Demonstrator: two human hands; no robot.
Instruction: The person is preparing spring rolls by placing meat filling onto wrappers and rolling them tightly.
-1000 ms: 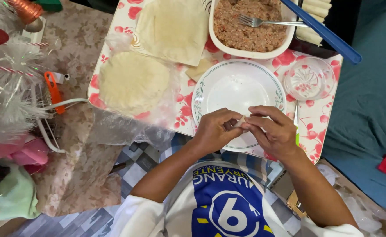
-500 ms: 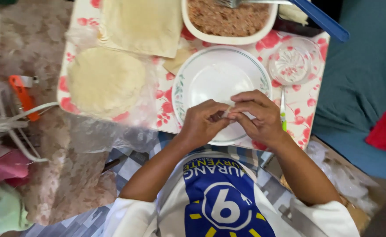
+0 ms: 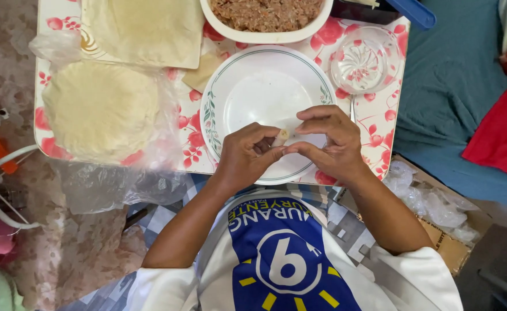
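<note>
My left hand (image 3: 246, 156) and my right hand (image 3: 329, 144) meet over the near edge of a white plate with a green rim (image 3: 265, 75). Between the fingertips of both hands I hold a small pale rolled wrapper (image 3: 280, 137), with only its end showing. The rest of the plate is bare. Just beyond the plate stands a white dish of brown minced filling (image 3: 265, 12). To the left lies a round stack of pale wrappers in clear plastic (image 3: 101, 109), with a square sheet of wrappers (image 3: 144, 29) behind it.
Everything sits on a white tray with red flowers (image 3: 393, 112). A small clear glass dish (image 3: 364, 60) stands right of the plate, a blue handle (image 3: 412, 11) at the top. Blue fabric (image 3: 455, 115) and a red cloth (image 3: 504, 132) lie right; crumpled plastic (image 3: 432, 201) below.
The view has shifted and drawn closer to the tray. My two hands stay together over the plate's near rim, fingers working the small roll; its pale end now shows between the fingertips.
</note>
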